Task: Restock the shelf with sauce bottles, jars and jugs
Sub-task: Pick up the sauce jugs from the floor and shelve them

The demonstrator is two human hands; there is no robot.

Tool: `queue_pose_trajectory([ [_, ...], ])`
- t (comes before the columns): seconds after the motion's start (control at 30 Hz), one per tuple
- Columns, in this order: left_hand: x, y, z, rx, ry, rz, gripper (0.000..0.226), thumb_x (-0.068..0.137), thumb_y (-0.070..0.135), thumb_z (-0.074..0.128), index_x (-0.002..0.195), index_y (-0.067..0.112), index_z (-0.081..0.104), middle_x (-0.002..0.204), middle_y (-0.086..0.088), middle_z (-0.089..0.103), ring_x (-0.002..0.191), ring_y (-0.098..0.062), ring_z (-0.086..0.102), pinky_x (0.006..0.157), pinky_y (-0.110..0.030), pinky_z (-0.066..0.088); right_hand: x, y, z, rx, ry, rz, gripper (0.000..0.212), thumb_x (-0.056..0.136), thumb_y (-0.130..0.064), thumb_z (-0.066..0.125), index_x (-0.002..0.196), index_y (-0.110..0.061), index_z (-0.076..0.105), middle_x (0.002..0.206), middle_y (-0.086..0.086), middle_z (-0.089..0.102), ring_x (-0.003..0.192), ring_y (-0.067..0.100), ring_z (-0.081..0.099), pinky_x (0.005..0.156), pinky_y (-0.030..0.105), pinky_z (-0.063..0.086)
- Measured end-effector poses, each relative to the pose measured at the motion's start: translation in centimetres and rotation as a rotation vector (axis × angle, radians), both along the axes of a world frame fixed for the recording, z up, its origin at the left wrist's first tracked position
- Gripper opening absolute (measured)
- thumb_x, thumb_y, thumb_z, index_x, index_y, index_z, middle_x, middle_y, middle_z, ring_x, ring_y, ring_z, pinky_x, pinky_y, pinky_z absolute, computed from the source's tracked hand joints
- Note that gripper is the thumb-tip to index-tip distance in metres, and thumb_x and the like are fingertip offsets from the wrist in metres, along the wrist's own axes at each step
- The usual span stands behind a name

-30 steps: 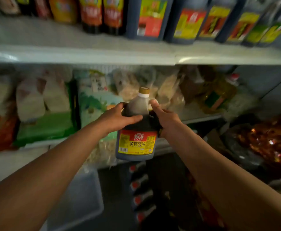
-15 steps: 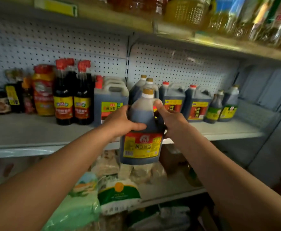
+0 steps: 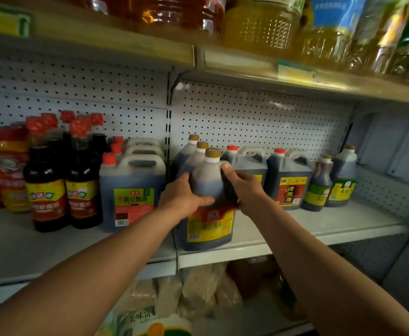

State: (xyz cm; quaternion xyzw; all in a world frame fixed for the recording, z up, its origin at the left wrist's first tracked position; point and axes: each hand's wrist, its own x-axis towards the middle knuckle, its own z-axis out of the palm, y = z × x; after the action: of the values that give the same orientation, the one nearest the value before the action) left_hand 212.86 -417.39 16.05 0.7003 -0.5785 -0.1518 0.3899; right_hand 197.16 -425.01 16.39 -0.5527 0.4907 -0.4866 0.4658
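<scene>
Dim, cool light is falling from above, leaving the shelf point(image 3: 332, 226) grey and its front edge paler. Glare is glinting on the oil bottles point(image 3: 259, 23) overhead, which are smearing with motion blur. Wide-angle distortion is bending the frame's edges; lower corners are sinking into shadow.

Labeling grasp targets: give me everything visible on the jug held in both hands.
The jug is translucent plastic, filled with dark sauce, with a gold cap and a red-and-yellow label. It stands upright at the shelf's front edge, ahead of two matching jugs. The left hand grips its shoulder; the right hand's fingers curl round the handle side.
</scene>
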Motion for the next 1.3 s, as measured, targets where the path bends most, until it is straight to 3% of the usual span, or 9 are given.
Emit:
queue_pose_trajectory([
  [0.1,0.0,-0.3,-1.1,0.025,-0.087,-0.004,0.097,0.063,0.06,0.082,0.145,0.031,0.039,0.135,-0.003,0.06,0.118,-0.029,0.06,0.093,-0.041,0.052,-0.7,-0.3,-1.7,-0.041,-0.045,0.034,0.041,0.085,-0.059,0.07,0.08,-0.019,0.071,0.09,0.013,0.073,0.086,0.029,0.065,0.075,0.042,0.05],
  [0.2,0.1,-0.1,-1.0,0.02,-0.124,0.005,0.099,0.064,0.062,0.08,0.146,0.031,0.036,0.137,-0.004,0.059,0.12,-0.03,0.058,0.094,-0.042,0.052,-1.3,0.0,-2.0,-0.226,-0.012,0.234,0.026,0.096,-0.041,0.064,0.113,-0.021,0.067,0.109,0.005,0.073,0.106,0.02,0.066,0.087,0.038,0.053],
  [0.27,0.0,0.4,-1.0,0.006,-0.165,0.014,0.099,0.065,0.064,0.079,0.147,0.031,0.034,0.138,-0.005,0.058,0.121,-0.03,0.057,0.094,-0.042,0.051,-2.0,0.2,-2.0,-0.388,0.102,0.398,0.056,0.093,-0.027,0.071,0.143,-0.019,0.046,0.129,-0.004,0.064,0.122,0.008,0.06,0.1,0.029,0.051],
  [0.37,-0.2,1.2,-0.7,-0.1,-0.26,-0.003,0.106,0.065,0.058,0.082,0.151,0.03,0.026,0.144,-0.006,0.052,0.127,-0.031,0.052,0.096,-0.041,0.049,-3.1,0.2,-1.6,-0.627,0.512,0.398,0.123,0.069,-0.045,0.088,0.161,-0.023,0.009,0.165,0.0,0.027,0.151,0.013,0.026,0.12,0.036,0.033],
  [0.5,-0.3,1.1,1.0,-0.233,-0.462,-0.127,0.135,0.058,0.044,0.091,0.157,0.023,0.001,0.162,-0.007,0.022,0.144,-0.029,0.03,0.114,-0.041,0.032,-4.1,0.3,0.2,-0.85,0.942,0.341,0.142,0.061,-0.044,0.093,0.16,-0.02,-0.006,0.162,-0.014,-0.014,0.151,0.002,-0.012,0.123,0.023,0.008],
  [0.63,-0.3,0.4,2.5,-0.221,-0.684,-0.206,0.152,0.053,0.047,0.092,0.154,0.023,-0.019,0.165,-0.007,0.002,0.151,-0.02,0.008,0.122,-0.039,0.014,-4.1,0.2,0.4,-0.918,1.122,0.267,0.143,0.063,-0.037,0.094,0.159,-0.015,-0.01,0.161,-0.009,-0.02,0.152,0.007,-0.012,0.124,0.037,0.022],
  [0.8,-0.1,0.0,2.8,-0.213,-0.839,-0.211,0.162,0.046,0.057,0.09,0.152,0.018,-0.025,0.161,0.001,-0.027,0.149,-0.013,-0.018,0.122,-0.037,0.0,-3.6,1.1,0.7,-0.909,1.2,0.239,0.148,0.059,-0.045,0.094,0.159,-0.011,-0.011,0.167,0.003,-0.017,0.155,0.016,-0.004,0.122,0.033,0.021],
  [1.0,-0.4,0.1,3.1,-0.207,-0.936,-0.176,0.162,0.044,0.063,0.088,0.153,0.015,-0.023,0.16,0.0,-0.029,0.149,-0.014,-0.019,0.123,-0.041,-0.003,-3.3,1.8,1.0,-1.019,1.311,0.102,0.159,0.055,-0.056,0.091,0.153,-0.008,-0.024,0.16,0.004,-0.03,0.149,0.018,-0.024,0.126,0.034,-0.003],
  [1.3,-0.5,0.0,3.6,-0.188,-1.012,-0.142,0.162,0.041,0.065,0.087,0.154,0.009,-0.015,0.163,-0.006,-0.019,0.151,-0.019,-0.012,0.123,-0.038,-0.002,-2.7,1.6,1.3,-0.927,1.201,0.292,0.152,0.058,-0.036,0.096,0.155,-0.001,-0.015,0.168,0.012,-0.009,0.155,0.021,-0.005,0.118,0.018,0.001],
])
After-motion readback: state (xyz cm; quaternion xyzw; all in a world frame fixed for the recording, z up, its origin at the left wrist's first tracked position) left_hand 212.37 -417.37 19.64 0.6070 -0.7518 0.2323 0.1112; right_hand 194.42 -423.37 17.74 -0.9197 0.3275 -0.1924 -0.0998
